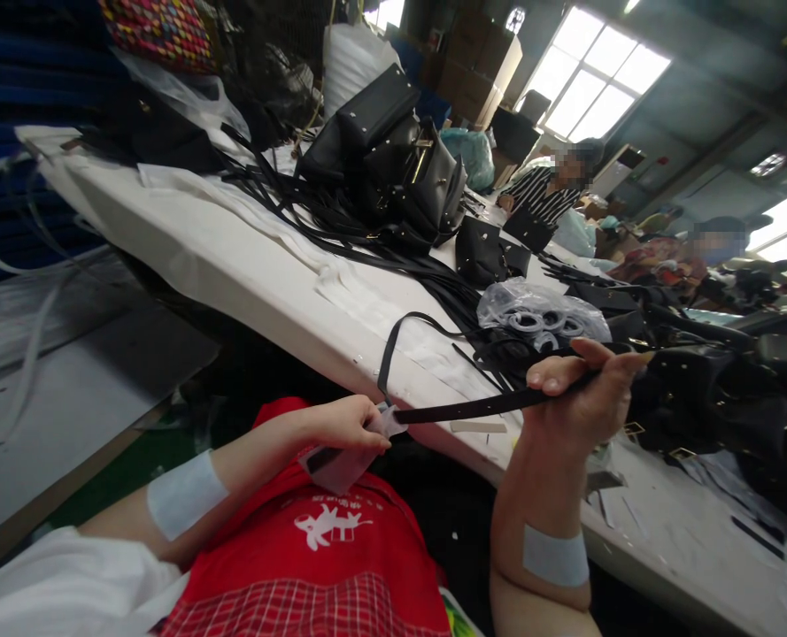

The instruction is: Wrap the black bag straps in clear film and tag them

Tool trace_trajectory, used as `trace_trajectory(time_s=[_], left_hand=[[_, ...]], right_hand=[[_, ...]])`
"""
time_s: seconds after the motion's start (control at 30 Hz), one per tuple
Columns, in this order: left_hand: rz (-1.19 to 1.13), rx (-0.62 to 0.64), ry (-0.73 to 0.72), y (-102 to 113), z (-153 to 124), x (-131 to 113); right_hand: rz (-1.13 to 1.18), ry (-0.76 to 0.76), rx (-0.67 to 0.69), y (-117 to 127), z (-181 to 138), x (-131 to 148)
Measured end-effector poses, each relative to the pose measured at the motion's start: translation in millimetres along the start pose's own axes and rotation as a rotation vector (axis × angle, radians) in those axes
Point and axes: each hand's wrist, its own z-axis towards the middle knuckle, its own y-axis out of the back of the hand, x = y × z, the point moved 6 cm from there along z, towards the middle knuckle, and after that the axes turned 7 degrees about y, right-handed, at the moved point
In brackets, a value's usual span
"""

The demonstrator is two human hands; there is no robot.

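A long black strap (466, 410) is stretched between my hands above the table's near edge. My left hand (357, 423) is closed, pinching a small clear plastic sleeve (346, 464) at the strap's end. My right hand (582, 389) grips the strap farther along, thumb and fingers closed round it. Part of the strap loops up and back over the table beyond my left hand. Just past my right hand lies a clear plastic bag (539, 310) with several white rings in it.
Black handbags (380, 159) are piled at the back of the white table (234, 292), with many loose black straps (300, 199) beside them. More black bags (718, 389) crowd the right side. A person (549, 195) in a striped top is across the table.
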Motion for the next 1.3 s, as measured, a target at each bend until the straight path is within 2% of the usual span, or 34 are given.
trace_trajectory(time_s=[0.17,0.3,0.4,0.5,0.57,0.63,0.73,0.8,0.87,0.93,1.03,1.07,1.1,1.17,1.3], left_hand=[[-0.04,0.02,-0.176,-0.6,-4.0,-11.8],[-0.027,0.084,-0.282,-2.4,-10.4,-23.6],[-0.016,0.117,-0.319,-2.8,-16.2,-34.9],[-0.061,0.124,-0.269,-5.8,-19.3,-44.0],[-0.096,0.076,-0.206,-8.2,-18.4,-45.9],[-0.119,-0.044,-0.189,-6.3,-15.9,-45.5],[-0.094,-0.265,-0.208,3.9,-12.6,-40.7],[-0.054,-0.337,-0.248,10.1,-12.6,-38.1],[-0.018,-0.348,-0.284,13.8,-14.0,-35.8],[0.031,-0.338,-0.299,14.9,-15.4,-32.9],[0.115,-0.357,-0.34,14.1,-17.0,-31.0],[0.136,-0.375,-0.353,13.9,-17.4,-31.0],[0.156,-0.39,-0.36,13.4,-17.9,-31.3],[0.187,-0.422,-0.353,13.2,-19.5,-32.6],[0.168,-0.52,-0.293,19.0,-26.3,-38.8]], right_hand=[[-0.002,-0.06,-0.001,0.3,-6.5,-12.1],[0.039,-0.137,0.015,-0.6,-7.8,-22.9],[0.07,-0.173,0.038,-4.2,-9.2,-30.6],[0.083,-0.223,0.037,-10.1,-18.2,-41.1],[0.068,-0.291,0.035,-15.7,-31.7,-53.2],[0.041,-0.395,0.091,-24.6,-50.7,-71.2],[-0.012,-0.554,0.376,-43.5,-84.8,-102.3],[-0.031,-0.638,0.443,-44.9,-104.2,-120.1],[0.03,-0.702,0.325,-37.3,-116.9,-133.4],[0.181,-0.851,0.186,-31.7,-131.2,-145.1],[0.512,-1.248,0.202,-43.0,-156.1,-150.2],[0.619,-1.333,0.223,-47.9,-158.8,-146.3],[0.708,-1.359,0.224,-51.4,-156.6,-141.3],[0.801,-1.285,0.15,-52.0,-142.0,-132.8],[0.807,-1.12,-0.046,-41.8,-117.2,-124.7]])
